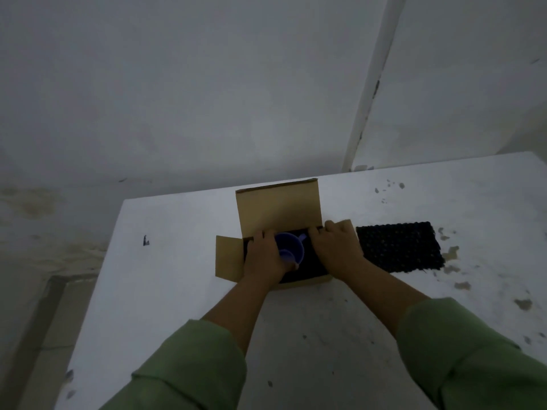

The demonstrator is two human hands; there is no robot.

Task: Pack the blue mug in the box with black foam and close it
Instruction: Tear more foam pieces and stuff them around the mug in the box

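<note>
An open cardboard box (278, 208) stands on the white table (183, 261), its lid flap up at the back and a side flap out to the left. Black foam (313, 267) lines the inside. The blue mug (288, 250) sits in the box on the foam. My left hand (265, 255) grips the mug from the left. My right hand (337, 247) rests on the box's right edge, fingers curled over the rim and the foam there; how firmly it holds is unclear.
A second black foam sheet (399, 247) lies flat on the table just right of the box. The table is stained and flecked on its right side. White walls with a corner pipe (373, 84) rise behind; floor shows at the left.
</note>
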